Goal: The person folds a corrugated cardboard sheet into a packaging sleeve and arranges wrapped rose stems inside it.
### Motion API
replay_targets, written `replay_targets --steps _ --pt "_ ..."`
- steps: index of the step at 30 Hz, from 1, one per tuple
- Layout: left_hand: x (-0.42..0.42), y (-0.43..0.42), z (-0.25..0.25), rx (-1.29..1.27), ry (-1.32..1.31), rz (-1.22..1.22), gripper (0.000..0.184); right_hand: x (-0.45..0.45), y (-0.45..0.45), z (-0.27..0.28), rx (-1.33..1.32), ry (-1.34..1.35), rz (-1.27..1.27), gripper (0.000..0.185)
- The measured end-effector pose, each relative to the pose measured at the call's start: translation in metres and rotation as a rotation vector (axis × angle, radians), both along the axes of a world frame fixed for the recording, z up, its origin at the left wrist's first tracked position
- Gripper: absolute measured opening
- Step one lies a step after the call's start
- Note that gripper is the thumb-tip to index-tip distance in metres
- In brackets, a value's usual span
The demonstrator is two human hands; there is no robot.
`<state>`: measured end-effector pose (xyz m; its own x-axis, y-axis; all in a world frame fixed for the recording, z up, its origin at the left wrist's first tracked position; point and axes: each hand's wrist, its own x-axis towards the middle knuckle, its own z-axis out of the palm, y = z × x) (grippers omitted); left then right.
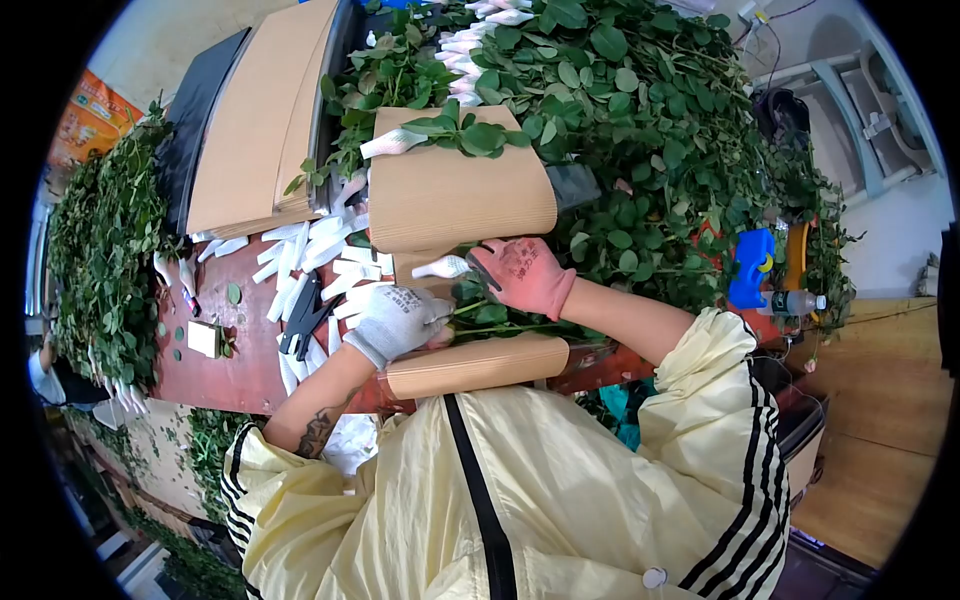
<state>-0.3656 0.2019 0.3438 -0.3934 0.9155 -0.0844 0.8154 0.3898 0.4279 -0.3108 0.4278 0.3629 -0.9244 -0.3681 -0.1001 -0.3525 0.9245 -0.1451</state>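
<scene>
My left hand (395, 322), in a grey-white glove, is closed at a rose whose pale bud (440, 337) shows just below the fingertips. My right hand (528, 277), in a pink-red glove, has its fingers closed around leafy green rose stems (490, 312). Left of its fingertips lies a rosebud in a white net sleeve (440, 267). Both hands are over an open corrugated cardboard wrap, with its near flap (480, 366) against my body and its far panel (460, 200) bent up behind. Another netted rosebud (392, 143) rests on the far panel.
Many white net sleeves (325, 240) and a black stapler (305, 315) lie on the red table (190, 365). A cardboard stack (265, 120) stands behind on the left. Heaped rose foliage (640, 150) fills the right. Nearby are a blue tape dispenser (750, 268) and plastic bottle (795, 302).
</scene>
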Motion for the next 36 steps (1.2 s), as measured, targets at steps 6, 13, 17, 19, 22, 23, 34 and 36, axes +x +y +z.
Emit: replay_targets --steps 6,13,17,19,22,23,34,36 --pt "0.004 0.003 0.007 -0.071 0.073 -0.045 0.021 -0.002 -0.006 -0.009 0.019 -0.167 0.086 0.037" --pt "0.005 -0.002 -0.006 0.004 0.078 -0.033 0.020 -0.007 -0.004 -0.026 -0.134 -0.136 0.027 0.027" --pt "0.003 0.000 -0.010 0.065 -0.059 0.043 0.021 -0.002 -0.011 -0.032 0.029 -0.110 0.090 0.030" --pt "0.004 -0.003 -0.017 0.224 -0.032 0.042 0.020 -0.001 -0.010 -0.027 0.046 -0.089 0.152 0.033" --pt "0.005 -0.006 -0.009 0.067 -0.079 0.077 0.023 -0.005 -0.013 -0.022 -0.040 -0.091 0.115 0.030" --pt "0.005 -0.009 -0.009 0.126 -0.079 0.067 0.023 -0.005 -0.015 -0.022 -0.076 -0.104 0.087 0.028" --pt "-0.013 -0.020 -0.020 0.170 0.014 0.288 0.020 0.003 -0.019 -0.035 -0.037 -0.089 0.018 0.033" --pt "-0.020 -0.023 -0.015 0.257 0.000 0.252 0.015 0.003 -0.021 -0.037 -0.006 -0.118 -0.003 0.035"
